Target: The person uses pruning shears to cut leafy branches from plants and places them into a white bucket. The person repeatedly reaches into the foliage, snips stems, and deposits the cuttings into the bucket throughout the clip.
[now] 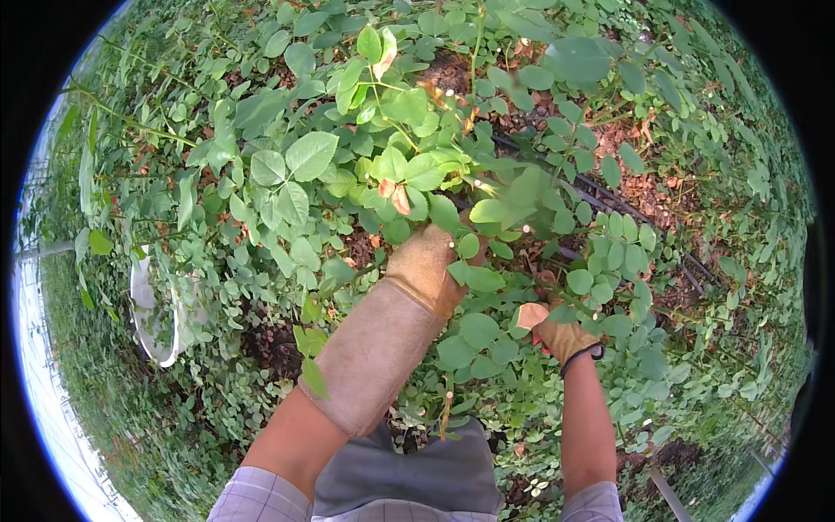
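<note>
My left hand [427, 264] wears a long tan leather gauntlet glove and reaches into the middle of a leafy rose bush [479, 333]. Leaves cover its fingers, so what they touch is hidden. On the right, my right hand [562, 329] is in a shorter tan glove with a dark cuff, low among the rose stems. A bit of red shows beside its palm; whether that is a tool handle or part of the glove cannot be told. Leaves hide most of its fingers too. Cut stem ends with pale tips [449, 395] stand around both hands.
A white round container [173, 355] stands among the plants at the left. Black irrigation pipes [616, 202] run over soil and dry leaves at the upper right. Pale poles show at the left edge and lower right [670, 496]. Dense foliage surrounds my legs.
</note>
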The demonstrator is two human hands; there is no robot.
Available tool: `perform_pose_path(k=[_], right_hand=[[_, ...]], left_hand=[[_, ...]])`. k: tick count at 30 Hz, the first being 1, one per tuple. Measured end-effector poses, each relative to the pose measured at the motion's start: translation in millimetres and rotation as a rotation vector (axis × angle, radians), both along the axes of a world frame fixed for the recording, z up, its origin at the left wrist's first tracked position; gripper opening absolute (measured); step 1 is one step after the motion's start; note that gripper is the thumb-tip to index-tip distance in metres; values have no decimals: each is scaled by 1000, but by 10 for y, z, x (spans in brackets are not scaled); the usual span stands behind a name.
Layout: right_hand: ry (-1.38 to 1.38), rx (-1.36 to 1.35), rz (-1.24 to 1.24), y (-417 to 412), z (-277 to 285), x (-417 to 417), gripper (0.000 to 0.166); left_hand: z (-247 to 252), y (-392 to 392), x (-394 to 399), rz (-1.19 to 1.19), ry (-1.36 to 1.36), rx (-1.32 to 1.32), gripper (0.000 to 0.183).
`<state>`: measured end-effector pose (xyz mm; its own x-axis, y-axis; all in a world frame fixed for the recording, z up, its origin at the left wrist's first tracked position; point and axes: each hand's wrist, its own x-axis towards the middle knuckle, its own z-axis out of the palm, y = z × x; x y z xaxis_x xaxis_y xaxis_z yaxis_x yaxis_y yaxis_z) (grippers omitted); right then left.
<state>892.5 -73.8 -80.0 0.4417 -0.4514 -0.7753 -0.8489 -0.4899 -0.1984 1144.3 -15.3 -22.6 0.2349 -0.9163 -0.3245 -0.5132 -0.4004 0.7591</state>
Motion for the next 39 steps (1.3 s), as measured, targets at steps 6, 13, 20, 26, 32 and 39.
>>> perform_pose_path(k=[6, 13, 20, 26, 32, 39], right_hand=[[-472, 240, -789, 728, -373, -36, 36], [-332, -3, -656, 692, -889, 585, 35], [-179, -115, -681, 867, -1238, 847, 37], [-173, -151, -715, 922, -1286, 981, 38], [-209, -186, -718, 579, -1231, 1338, 39], [-197, -204, -709, 253, -1245, 1396, 41]], left_hand=[[-105, 3, 20, -87, -129, -51, 27], [-110, -21, 63, -37, -54, -42, 30], [-48, -81, 56, -40, 17, 56, 30], [-384, 9, 93, -123, 55, -165, 30], [-302, 20, 120, -88, 300, -208, 36], [-355, -85, 226, -545, -513, -243, 46]])
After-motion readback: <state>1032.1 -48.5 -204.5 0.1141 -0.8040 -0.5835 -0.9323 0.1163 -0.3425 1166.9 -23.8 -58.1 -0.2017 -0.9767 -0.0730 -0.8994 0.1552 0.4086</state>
